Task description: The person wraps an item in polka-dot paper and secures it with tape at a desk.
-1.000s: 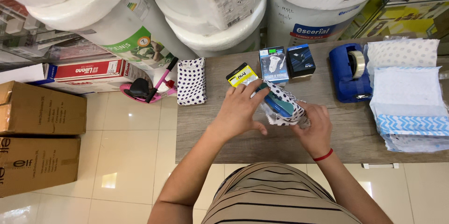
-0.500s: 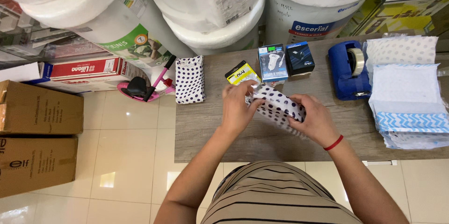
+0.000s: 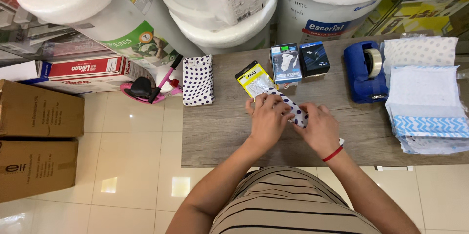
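While both hands, left hand (image 3: pixel 267 119) and right hand (image 3: pixel 320 127), clamp fingers onto the polka-dot wrapped parcel (image 3: pixel 293 109) between them, wrapping looks underway; next likely needs tape dispenser (image 3: pixel 364 70) beyond right fingertips.

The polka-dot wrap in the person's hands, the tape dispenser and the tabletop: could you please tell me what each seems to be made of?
Polka-dot wrap, held by left hand and right hand: probably thin paper or plastic film, since it creases and folds around its contents. Tape dispenser: looks like moulded blue plastic, smooth with a slight sheen. Tabletop: grey wood-grain surface, matte, possibly laminate rather than solid wood.
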